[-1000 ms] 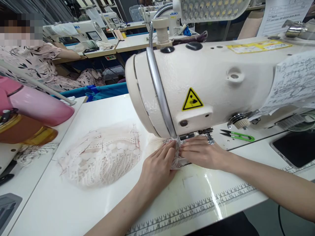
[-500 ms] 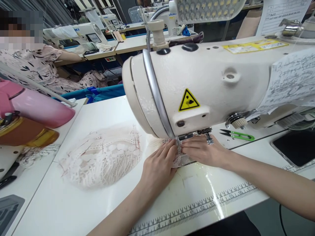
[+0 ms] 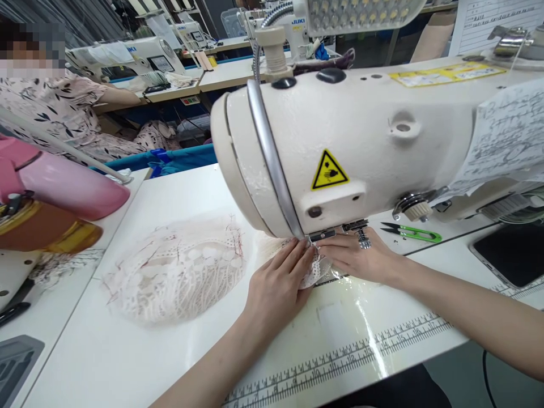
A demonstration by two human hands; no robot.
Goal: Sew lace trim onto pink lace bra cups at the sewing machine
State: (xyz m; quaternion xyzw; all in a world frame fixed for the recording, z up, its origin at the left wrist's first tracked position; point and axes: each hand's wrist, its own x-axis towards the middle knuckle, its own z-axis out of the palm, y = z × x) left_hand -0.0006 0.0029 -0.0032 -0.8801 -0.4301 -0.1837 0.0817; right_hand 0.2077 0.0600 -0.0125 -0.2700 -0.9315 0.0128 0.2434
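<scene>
pale pink lace (image 3: 178, 272) (openwork), green snips (image 3: 414, 232)

My left hand (image 3: 276, 286) has slid forward, fingers now reaching under the needle, and the white scalloped lace strip (image 3: 315, 273) has bunched up between my hands.

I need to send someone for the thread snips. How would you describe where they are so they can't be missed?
Start at the big cream sewing machine on the white table. Follow its underside to the right, past the right hand at the needle. The thread snips lie flat there on the table, the only bright green thing nearby, with short dark blades pointing left.
</scene>
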